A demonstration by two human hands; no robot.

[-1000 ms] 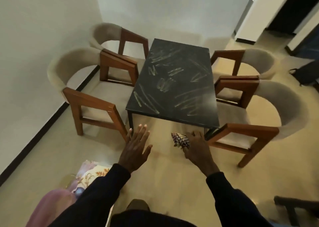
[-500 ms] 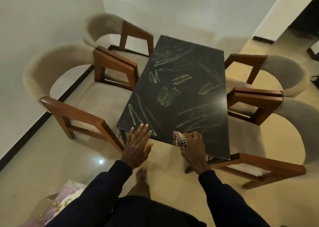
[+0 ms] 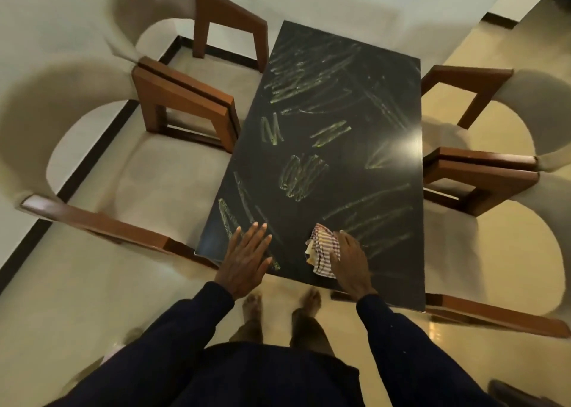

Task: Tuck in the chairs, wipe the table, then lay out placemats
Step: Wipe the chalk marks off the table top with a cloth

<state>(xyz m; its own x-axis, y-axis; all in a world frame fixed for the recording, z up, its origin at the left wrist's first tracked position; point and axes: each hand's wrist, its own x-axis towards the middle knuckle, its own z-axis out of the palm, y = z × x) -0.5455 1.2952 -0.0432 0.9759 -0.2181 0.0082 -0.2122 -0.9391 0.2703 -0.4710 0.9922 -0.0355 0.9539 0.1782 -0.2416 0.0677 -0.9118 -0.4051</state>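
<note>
Head view: right hand (image 3: 350,259) grips the bunched red-and-white striped cloth (image 3: 321,250) at the near edge of the glossy black rectangular table (image 3: 340,103); left hand (image 3: 247,252) is flat, fingers straight, just beside it. Recommended: firm, overlapping passes toward the far end (yellow-green scribbles (image 3: 304,174) cover the whole top).

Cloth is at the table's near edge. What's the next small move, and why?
Probably push the cloth forward with the right hand through the nearest yellow scribbles: marks cover the whole table, and the left hand lies flat by the near edge as a brace.
</note>
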